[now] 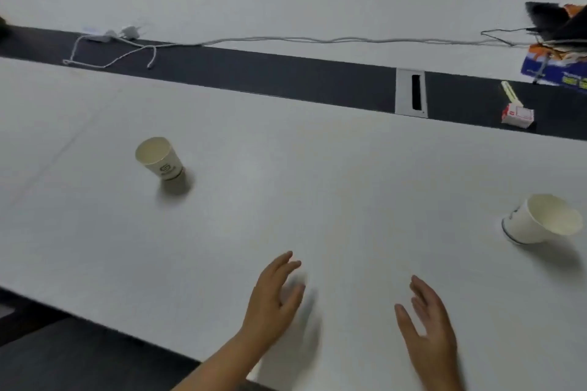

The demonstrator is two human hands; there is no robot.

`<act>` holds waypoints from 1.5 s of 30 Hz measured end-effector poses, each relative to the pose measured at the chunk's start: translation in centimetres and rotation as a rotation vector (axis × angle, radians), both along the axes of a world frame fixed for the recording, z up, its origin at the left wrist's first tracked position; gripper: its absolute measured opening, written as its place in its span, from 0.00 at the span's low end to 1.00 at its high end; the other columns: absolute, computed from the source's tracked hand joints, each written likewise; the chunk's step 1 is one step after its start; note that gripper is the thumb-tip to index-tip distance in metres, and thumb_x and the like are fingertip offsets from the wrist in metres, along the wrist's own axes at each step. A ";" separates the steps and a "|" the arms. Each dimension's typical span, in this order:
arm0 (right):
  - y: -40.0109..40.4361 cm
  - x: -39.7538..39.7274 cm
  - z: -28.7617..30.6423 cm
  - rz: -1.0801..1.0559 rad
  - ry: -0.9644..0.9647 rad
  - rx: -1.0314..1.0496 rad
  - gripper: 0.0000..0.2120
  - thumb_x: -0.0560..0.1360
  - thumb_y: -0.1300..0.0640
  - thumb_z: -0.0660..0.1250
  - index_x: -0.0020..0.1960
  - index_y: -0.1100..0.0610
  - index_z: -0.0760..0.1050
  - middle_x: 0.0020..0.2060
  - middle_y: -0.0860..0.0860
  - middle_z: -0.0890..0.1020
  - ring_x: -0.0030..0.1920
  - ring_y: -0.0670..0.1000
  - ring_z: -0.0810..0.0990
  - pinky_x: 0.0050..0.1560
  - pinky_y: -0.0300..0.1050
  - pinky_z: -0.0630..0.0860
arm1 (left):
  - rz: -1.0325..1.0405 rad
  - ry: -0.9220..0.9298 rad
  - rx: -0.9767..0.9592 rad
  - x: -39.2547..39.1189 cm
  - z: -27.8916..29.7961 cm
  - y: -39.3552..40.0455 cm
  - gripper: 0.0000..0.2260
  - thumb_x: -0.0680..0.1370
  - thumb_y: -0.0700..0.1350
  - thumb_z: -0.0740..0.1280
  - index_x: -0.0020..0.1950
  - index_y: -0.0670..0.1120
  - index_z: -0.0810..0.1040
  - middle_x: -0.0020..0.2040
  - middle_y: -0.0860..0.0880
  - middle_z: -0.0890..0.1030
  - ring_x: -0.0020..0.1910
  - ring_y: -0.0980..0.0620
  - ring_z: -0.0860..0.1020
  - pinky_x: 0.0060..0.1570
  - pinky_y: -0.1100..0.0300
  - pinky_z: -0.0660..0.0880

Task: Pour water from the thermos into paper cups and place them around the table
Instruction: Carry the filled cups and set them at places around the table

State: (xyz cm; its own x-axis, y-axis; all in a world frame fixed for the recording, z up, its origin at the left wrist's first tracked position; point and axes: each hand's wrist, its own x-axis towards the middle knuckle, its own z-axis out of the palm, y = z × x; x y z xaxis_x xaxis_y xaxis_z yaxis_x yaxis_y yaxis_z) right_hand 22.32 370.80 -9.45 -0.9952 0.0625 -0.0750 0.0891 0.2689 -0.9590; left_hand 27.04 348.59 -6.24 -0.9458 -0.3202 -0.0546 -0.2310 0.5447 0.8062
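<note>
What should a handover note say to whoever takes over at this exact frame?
Left hand and right hand: both open, holding nothing, over the near edge of the white table.
Left paper cup and right paper cup stand on the table, far apart.
Thermos: not in view.
Fill levels can't be told.
Left: find the thermos, check or fill the cups, place more if needed.

White counter, cream cups

The counter [317,187] is white with a black strip [270,73]; the cup [160,159] at 9 o'clock is cream with grey print, and the cup [536,220] at 3 o'clock is white.
</note>
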 end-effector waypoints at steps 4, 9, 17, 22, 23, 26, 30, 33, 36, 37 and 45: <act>-7.4 5.5 3.5 0.335 0.016 -0.027 0.27 0.66 0.75 0.67 0.52 0.45 0.76 0.50 0.26 0.76 0.52 0.30 0.75 0.52 0.22 0.69 | 0.201 0.038 0.146 11.0 3.2 -3.5 0.17 0.75 0.39 0.67 0.52 0.62 0.71 0.59 0.64 0.72 0.58 0.69 0.71 0.56 0.79 0.65; -16.8 14.9 7.8 0.809 0.013 -0.081 0.22 0.68 0.72 0.67 0.51 0.47 0.76 0.49 0.46 0.82 0.51 0.36 0.78 0.52 0.24 0.70 | 0.682 0.214 0.215 27.5 5.9 -8.7 0.26 0.69 0.30 0.69 0.45 0.64 0.80 0.49 0.69 0.79 0.50 0.69 0.76 0.50 0.76 0.71; -28.1 35.7 7.5 1.466 -0.275 -0.020 0.19 0.69 0.70 0.67 0.52 0.49 0.77 0.53 0.51 0.81 0.52 0.40 0.79 0.51 0.29 0.74 | 1.155 0.070 0.409 54.9 3.2 -9.8 0.39 0.71 0.30 0.68 0.38 0.81 0.68 0.45 0.81 0.71 0.48 0.77 0.73 0.47 0.79 0.70; -31.9 43.5 5.5 1.514 -0.336 0.089 0.20 0.69 0.73 0.66 0.51 0.49 0.77 0.55 0.51 0.80 0.55 0.43 0.78 0.53 0.28 0.73 | 1.416 0.109 0.582 63.8 0.9 -9.9 0.22 0.72 0.28 0.65 0.54 0.55 0.76 0.56 0.50 0.79 0.50 0.69 0.76 0.57 0.61 0.71; -33.0 44.5 5.2 1.508 -0.361 0.110 0.20 0.70 0.73 0.65 0.50 0.50 0.77 0.55 0.52 0.79 0.56 0.46 0.77 0.54 0.32 0.73 | 1.438 0.115 0.635 64.8 0.2 -10.6 0.20 0.72 0.27 0.64 0.58 0.48 0.74 0.58 0.45 0.77 0.56 0.60 0.76 0.60 0.55 0.69; -37.7 46.8 4.1 1.517 -0.369 0.199 0.19 0.70 0.74 0.64 0.49 0.50 0.75 0.55 0.55 0.78 0.57 0.52 0.75 0.57 0.40 0.68 | 1.526 0.129 0.656 66.7 -1.9 -14.2 0.20 0.72 0.26 0.63 0.62 0.39 0.71 0.57 0.43 0.75 0.60 0.44 0.73 0.60 0.53 0.67; -47.3 49.2 2.9 1.564 -0.230 0.231 0.20 0.68 0.70 0.69 0.50 0.47 0.75 0.54 0.53 0.79 0.55 0.48 0.77 0.49 0.23 0.70 | 1.613 0.200 0.574 68.2 -2.9 -23.3 0.17 0.72 0.29 0.65 0.56 0.45 0.74 0.55 0.48 0.78 0.53 0.54 0.76 0.48 0.65 0.69; -57.2 51.5 2.6 1.589 -0.224 0.183 0.19 0.70 0.69 0.68 0.51 0.46 0.74 0.54 0.53 0.78 0.54 0.44 0.76 0.47 0.22 0.71 | 1.602 0.249 0.541 70.3 -2.7 -33.1 0.16 0.74 0.31 0.65 0.57 0.48 0.72 0.55 0.51 0.76 0.53 0.64 0.73 0.47 0.69 0.69; -67.2 53.9 3.3 1.651 -0.230 0.136 0.18 0.72 0.67 0.66 0.51 0.45 0.72 0.55 0.52 0.77 0.53 0.43 0.75 0.49 0.29 0.71 | 1.598 0.262 0.487 72.4 -1.0 -42.8 0.17 0.75 0.33 0.64 0.60 0.48 0.70 0.55 0.55 0.75 0.53 0.65 0.73 0.47 0.72 0.71; -70.5 54.7 4.0 1.657 -0.213 0.110 0.18 0.72 0.67 0.65 0.51 0.46 0.72 0.55 0.52 0.77 0.53 0.43 0.76 0.49 0.29 0.71 | 1.599 0.276 0.457 73.1 -0.3 -45.7 0.16 0.75 0.33 0.64 0.59 0.49 0.70 0.55 0.56 0.74 0.54 0.65 0.73 0.47 0.74 0.71; -89.5 60.2 4.6 1.675 -0.188 0.093 0.20 0.70 0.70 0.66 0.49 0.45 0.73 0.52 0.53 0.79 0.47 0.32 0.78 0.45 0.21 0.71 | 1.662 0.267 0.388 79.4 0.8 -62.6 0.19 0.74 0.31 0.65 0.60 0.48 0.69 0.55 0.54 0.75 0.55 0.60 0.74 0.52 0.67 0.70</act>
